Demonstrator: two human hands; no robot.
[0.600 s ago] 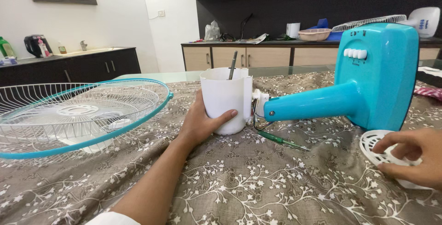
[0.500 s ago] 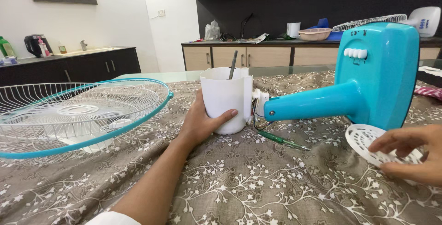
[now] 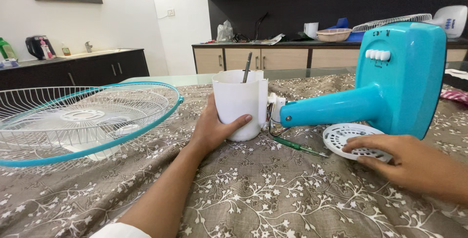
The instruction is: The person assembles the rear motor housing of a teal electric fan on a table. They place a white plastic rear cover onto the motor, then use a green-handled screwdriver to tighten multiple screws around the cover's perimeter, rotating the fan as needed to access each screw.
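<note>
1. White cup-shaped plastic motor housing (image 3: 240, 104) stands open end up on the cloth, joined at its right side to the neck of the turquoise plastic fan stand (image 3: 390, 84), which lies tipped over on its side. The left hand (image 3: 214, 126) wraps around the housing from the left, thumb across its front, apparently to keep it steady while the body lies sideways.
2. A grey metal shaft (image 3: 247, 67) pokes up out of the housing's open top.
3. Right of the housing, just below the stand's neck, the right hand (image 3: 404, 157) rests flat with loosely spread fingers on a round white slotted plastic cover (image 3: 347, 135); it presses on the near rim rather than closing around it.
4. Between housing and cover lies a thin green-handled screwdriver (image 3: 297, 148), beside loose wires (image 3: 272, 123) hanging at the joint.
5. Left of the housing sits a white wire fan grille with a turquoise rim (image 3: 83, 121), glossy and rigid.
6. Everything rests on a soft grey-brown cloth with white floral print (image 3: 253, 194), rumpled in places.
</note>
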